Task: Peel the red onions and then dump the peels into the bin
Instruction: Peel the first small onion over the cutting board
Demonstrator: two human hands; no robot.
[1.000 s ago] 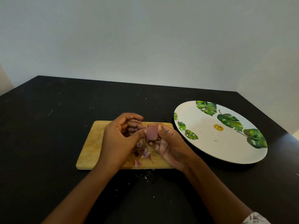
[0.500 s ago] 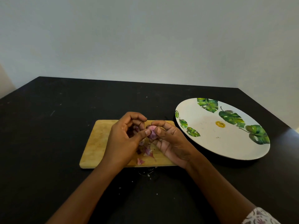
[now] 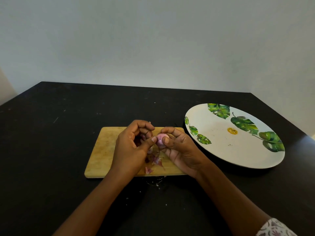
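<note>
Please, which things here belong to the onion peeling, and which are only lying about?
Belong to the job: red onion, held in the right hand, the left hand touching it; loose peels; cutting board.
Lying about: leaf-print plate, holding no onion; black table. No bin is in view.

- A small, round red onion (image 3: 161, 140), pale pink-purple and mostly peeled, is gripped by the right hand (image 3: 182, 150) above the far middle of the cutting board (image 3: 105, 150).
- The peels (image 3: 156, 160) are thin purple-pink scraps lying loose on the board's near middle.
</note>
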